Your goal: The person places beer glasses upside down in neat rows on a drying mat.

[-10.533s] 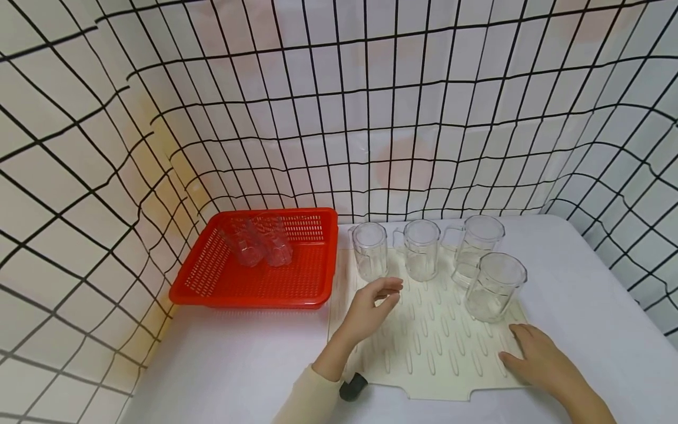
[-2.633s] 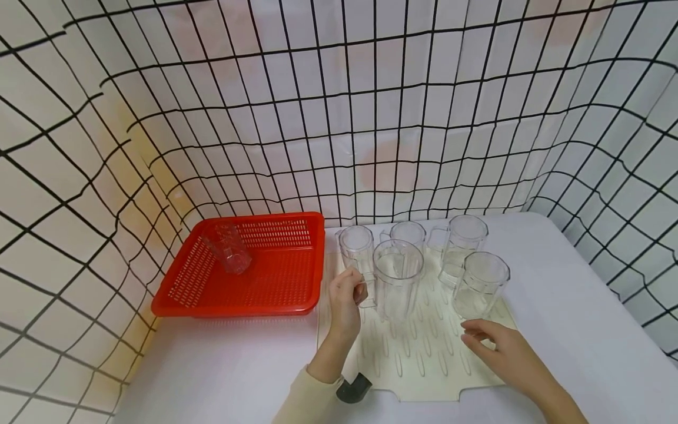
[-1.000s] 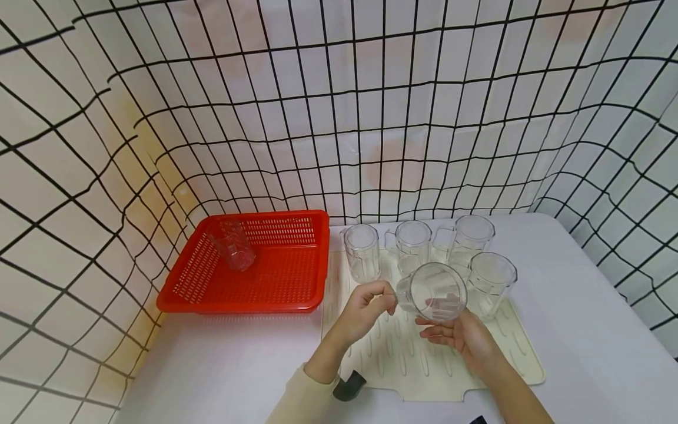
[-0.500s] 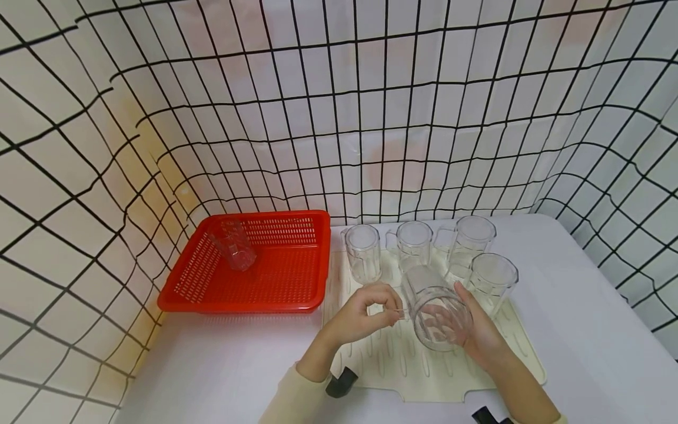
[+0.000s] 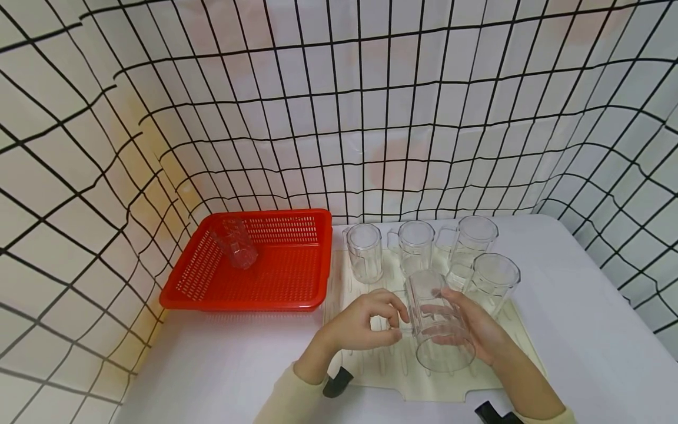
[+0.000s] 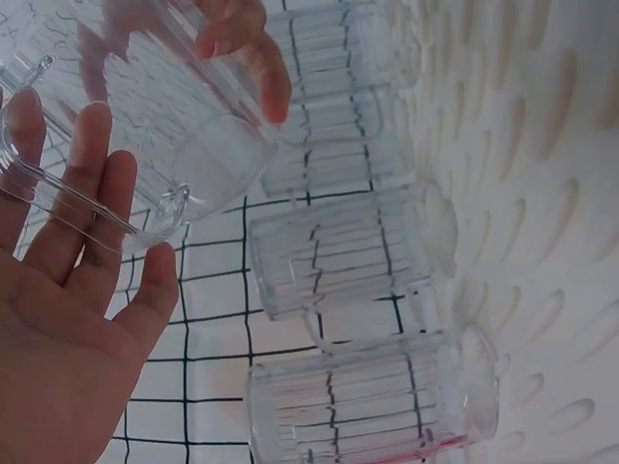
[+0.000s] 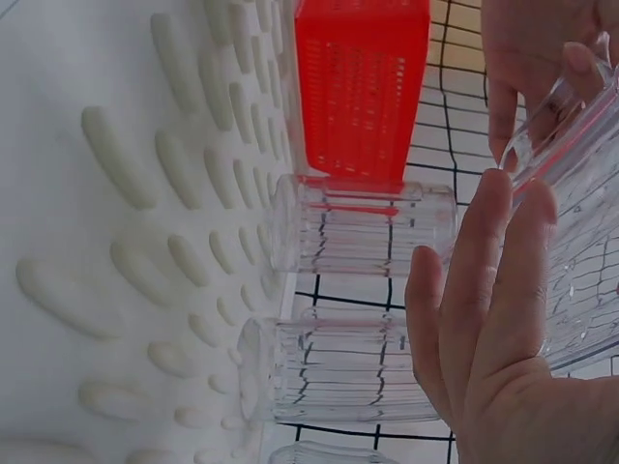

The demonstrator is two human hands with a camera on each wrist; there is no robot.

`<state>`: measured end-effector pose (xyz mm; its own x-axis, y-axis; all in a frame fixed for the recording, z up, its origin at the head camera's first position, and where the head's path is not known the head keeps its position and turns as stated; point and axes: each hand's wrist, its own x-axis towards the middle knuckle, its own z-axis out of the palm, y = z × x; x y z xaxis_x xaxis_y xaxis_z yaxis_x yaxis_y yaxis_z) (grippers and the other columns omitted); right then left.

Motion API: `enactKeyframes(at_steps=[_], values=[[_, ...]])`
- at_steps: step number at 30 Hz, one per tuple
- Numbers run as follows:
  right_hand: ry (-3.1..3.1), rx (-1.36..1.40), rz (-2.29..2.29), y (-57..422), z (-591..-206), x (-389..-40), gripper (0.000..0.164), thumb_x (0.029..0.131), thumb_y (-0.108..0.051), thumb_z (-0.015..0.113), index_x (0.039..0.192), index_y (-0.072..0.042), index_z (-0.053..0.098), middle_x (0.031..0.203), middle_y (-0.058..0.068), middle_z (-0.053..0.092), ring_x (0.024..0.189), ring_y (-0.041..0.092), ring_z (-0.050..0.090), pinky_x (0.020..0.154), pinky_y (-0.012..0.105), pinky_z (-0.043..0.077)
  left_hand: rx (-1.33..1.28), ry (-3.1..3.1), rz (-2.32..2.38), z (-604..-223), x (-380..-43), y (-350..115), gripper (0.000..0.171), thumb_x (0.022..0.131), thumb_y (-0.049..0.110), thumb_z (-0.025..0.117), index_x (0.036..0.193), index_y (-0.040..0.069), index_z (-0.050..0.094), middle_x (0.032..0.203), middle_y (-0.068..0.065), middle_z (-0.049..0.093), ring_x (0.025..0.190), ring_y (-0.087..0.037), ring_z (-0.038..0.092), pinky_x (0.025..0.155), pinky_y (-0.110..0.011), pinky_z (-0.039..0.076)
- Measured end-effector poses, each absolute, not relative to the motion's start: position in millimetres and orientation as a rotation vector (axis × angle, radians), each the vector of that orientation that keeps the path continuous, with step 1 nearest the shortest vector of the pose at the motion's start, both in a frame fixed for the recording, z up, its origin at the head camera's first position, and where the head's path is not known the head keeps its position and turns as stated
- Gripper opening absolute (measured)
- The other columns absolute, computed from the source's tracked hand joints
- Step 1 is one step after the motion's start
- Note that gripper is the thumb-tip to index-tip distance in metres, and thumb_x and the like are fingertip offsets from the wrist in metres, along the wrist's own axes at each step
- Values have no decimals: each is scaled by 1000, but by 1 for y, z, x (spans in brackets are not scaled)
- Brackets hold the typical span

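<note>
A clear glass mug [image 5: 425,290] is held in the air over the cream ridged mat [image 5: 378,368], tilted with its wide end toward the person. My right hand [image 5: 481,330] grips its right side, thumb on top and fingers behind, visible through the glass. On the mug's left side is my left hand [image 5: 362,323], its fingers loose and spread around the handle [image 6: 73,193] without closing on it. Behind them several similar mugs stand upright on the mat, among them a left one [image 5: 365,256], a middle one [image 5: 415,244] and a front right one [image 5: 492,282].
Left of the mat sits a red plastic basket [image 5: 246,303] with one clear glass mug [image 5: 235,244] lying tilted inside. A black wire grid [image 5: 389,88] against white sheeting encloses the table at the back and both sides.
One mug left the basket in the left hand and came over the mat. The right hand took hold of its body; the mug tipped toward the person, and the left fingers loosened from the handle.
</note>
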<state>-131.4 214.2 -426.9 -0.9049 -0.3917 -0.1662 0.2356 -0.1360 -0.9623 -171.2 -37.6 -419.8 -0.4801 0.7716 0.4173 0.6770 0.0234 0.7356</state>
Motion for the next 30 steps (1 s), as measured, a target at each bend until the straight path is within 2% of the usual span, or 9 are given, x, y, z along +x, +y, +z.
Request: enactKeyframes(at_steps=[5,8,13,15,16,20,23,26,30], values=[[1780,-141,-2092,213,-427,-131,69,104,-38,29,150,7,5,137,28,48,97,33,67,83,45,54,1541,2248,1459,-419,-171,-39,10,85,12,61,75,10,61,106,-9,64,106,-11,54,94,-29,45],[1770,-123,-2166,212,-426,-130,66,104,-34,34,149,8,8,129,21,58,95,31,68,81,43,56,1449,2324,1557,-418,-173,-40,6,89,15,60,85,10,60,116,-10,61,115,-16,52,101,-36,42],[1661,-241,-2321,213,-427,-130,39,105,-20,36,138,-2,27,115,3,68,89,26,70,74,37,58,1164,2358,1799,-417,-177,-41,18,94,12,59,110,5,59,123,-10,58,119,-23,52,100,-45,43],[1634,-318,-2362,213,-428,-131,35,105,-17,35,136,-2,25,115,2,68,88,25,71,72,34,58,1060,2332,1837,-416,-177,-40,26,95,12,58,119,2,57,124,-11,58,117,-25,53,99,-45,44],[1634,-356,-2376,213,-429,-131,41,105,-15,34,140,0,19,116,1,68,88,24,71,72,34,58,1017,2318,1837,-416,-178,-39,29,96,12,57,123,1,55,124,-11,58,116,-26,54,99,-46,44],[1698,-410,-2407,213,-429,-130,60,103,-11,36,147,6,-1,120,2,67,91,25,71,74,36,57,883,2268,1768,-414,-176,-36,36,100,19,54,132,4,52,122,-8,61,111,-22,58,97,-39,46],[1788,-403,-2403,213,-428,-128,54,101,-9,40,147,-4,14,122,4,64,93,27,69,76,39,57,831,2240,1737,-414,-176,-33,35,100,21,54,133,9,53,111,-6,65,100,-18,62,89,-30,49],[1896,-423,-2380,212,-428,-127,46,98,-7,44,141,-13,29,122,8,61,95,28,69,76,42,57,812,2243,1741,-412,-174,-31,32,99,16,55,129,6,56,101,-9,67,88,-19,64,78,-26,51],[1993,-514,-2352,211,-427,-128,53,96,-1,48,143,-15,29,129,9,54,96,28,69,76,42,57,828,2276,1762,-412,-175,-31,29,97,13,60,124,5,59,97,-11,68,81,-25,65,72,-25,52]])
